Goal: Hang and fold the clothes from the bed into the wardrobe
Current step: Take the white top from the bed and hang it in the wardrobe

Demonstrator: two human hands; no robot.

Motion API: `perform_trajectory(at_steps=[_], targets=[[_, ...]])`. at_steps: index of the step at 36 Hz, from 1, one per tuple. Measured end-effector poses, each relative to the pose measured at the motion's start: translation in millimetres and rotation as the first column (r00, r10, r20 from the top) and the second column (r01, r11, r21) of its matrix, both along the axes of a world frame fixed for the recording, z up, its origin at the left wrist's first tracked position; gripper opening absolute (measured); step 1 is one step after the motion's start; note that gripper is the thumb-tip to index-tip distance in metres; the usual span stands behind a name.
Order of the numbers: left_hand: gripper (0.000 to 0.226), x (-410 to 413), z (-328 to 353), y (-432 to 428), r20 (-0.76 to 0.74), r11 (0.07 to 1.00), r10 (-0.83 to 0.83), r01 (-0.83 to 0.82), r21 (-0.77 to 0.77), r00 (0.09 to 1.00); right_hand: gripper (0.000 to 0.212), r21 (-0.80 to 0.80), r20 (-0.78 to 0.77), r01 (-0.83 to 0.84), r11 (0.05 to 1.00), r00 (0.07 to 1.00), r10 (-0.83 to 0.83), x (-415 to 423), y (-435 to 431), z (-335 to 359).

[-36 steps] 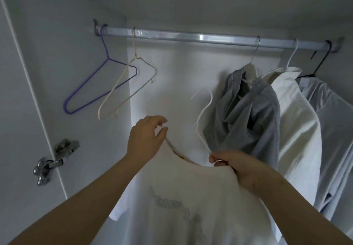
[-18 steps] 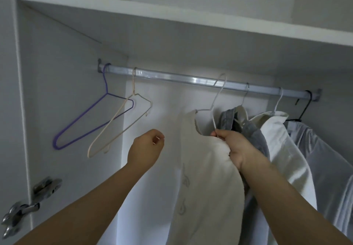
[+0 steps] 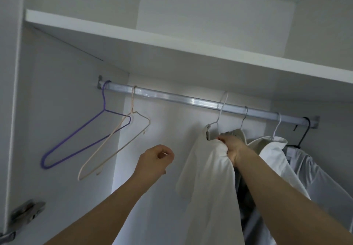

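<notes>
Gripping the shirt [image 3: 208, 178] near its collar at centre frame, the right hand [image 3: 232, 147] holds the hanger [image 3: 220, 111] at the rail [image 3: 172, 97]; left hand [image 3: 155, 159] curled, empty; a half-caught hook could slip, dropping it.

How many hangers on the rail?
6: purple wire hanger, beige wire hanger bare, left; white wire hanger in the white T-shirt, middle; silver hook, white hook, black hanger holding clothes, right.

The left forearm [image 3: 114, 204] and the right forearm [image 3: 286, 193] were bare along their full visible length, from wrist to lower frame edge. The left grip [image 3: 155, 160] and the right grip [image 3: 232, 148] were bare. Clothing above the forearms could not be determined.
</notes>
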State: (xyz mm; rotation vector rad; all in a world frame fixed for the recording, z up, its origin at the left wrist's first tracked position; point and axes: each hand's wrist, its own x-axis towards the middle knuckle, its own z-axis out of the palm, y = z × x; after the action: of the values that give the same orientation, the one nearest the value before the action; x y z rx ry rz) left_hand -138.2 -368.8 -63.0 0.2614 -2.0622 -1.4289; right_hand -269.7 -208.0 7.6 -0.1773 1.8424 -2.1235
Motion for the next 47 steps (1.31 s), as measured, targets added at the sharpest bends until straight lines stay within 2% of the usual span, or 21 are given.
perform_trajectory(at_steps=[7, 10, 14, 18, 20, 26, 30, 33, 38, 41, 43, 47], targets=[[0.015, -2, 0, 7, 0.007, 0.991, -0.1, 0.098, 0.094, 0.995, 0.041, 0.101, 0.04, 0.018, 0.995, 0.999, -0.022, -15, 0, -20], [0.013, -3, 1, 9, 0.021, 0.99, -0.11, 0.108, 0.09, 0.994, 0.051, 0.12, 0.021, 0.03, 0.992, 0.999, -0.033, -18, 1, -20], [0.011, -6, 1, 14, 0.023, 0.991, -0.106, 0.104, 0.086, 0.994, 0.04, 0.172, 0.001, 0.029, 0.985, 1.0, -0.03, -20, 1, -24], [0.012, -10, -5, 19, 0.043, 0.99, -0.107, 0.103, 0.094, 0.993, 0.035, 0.128, 0.021, 0.013, 0.992, 1.0, -0.016, -18, 0, -33], [0.012, -12, -9, 22, 0.061, 0.99, -0.113, 0.107, 0.097, 0.992, 0.028, 0.161, -0.005, 0.031, 0.986, 1.0, -0.03, -16, 1, -37], [0.025, -16, -13, 39, 0.094, 0.982, -0.173, 0.165, 0.093, 0.98, 0.014, 0.117, -0.074, 0.134, 0.984, 0.989, -0.126, -2, 11, -49], [0.019, -17, -16, 55, 0.136, 0.964, -0.26, 0.248, 0.102, 0.956, 0.014, 0.11, -0.119, 0.284, 0.952, 0.955, -0.271, 15, 22, -69], [0.015, -15, -23, 77, 0.2, 0.927, -0.374, 0.361, 0.1, 0.906, 0.026, 0.104, -0.103, 0.369, 0.924, 0.928, -0.359, 35, 37, -88], [0.016, -6, -53, 127, 0.275, 0.832, -0.552, 0.544, 0.113, 0.787, 0.021, 0.066, -0.104, 0.448, 0.892, 0.892, -0.44, 84, 80, -127], [0.017, 0, -76, 160, 0.335, 0.771, -0.632, 0.614, 0.173, 0.699, 0.013, 0.051, -0.025, 0.521, 0.852, 0.854, -0.52, 118, 115, -149], [0.015, 8, -91, 183, 0.38, 0.739, -0.667, 0.632, 0.232, 0.641, 0.01, 0.037, 0.055, 0.602, 0.798, 0.796, -0.603, 142, 141, -164], [0.014, 33, -117, 232, 0.455, 0.647, -0.744, 0.698, 0.308, 0.489, 0.013, 0.064, 0.201, 0.765, 0.641, 0.619, -0.759, 194, 194, -197]])
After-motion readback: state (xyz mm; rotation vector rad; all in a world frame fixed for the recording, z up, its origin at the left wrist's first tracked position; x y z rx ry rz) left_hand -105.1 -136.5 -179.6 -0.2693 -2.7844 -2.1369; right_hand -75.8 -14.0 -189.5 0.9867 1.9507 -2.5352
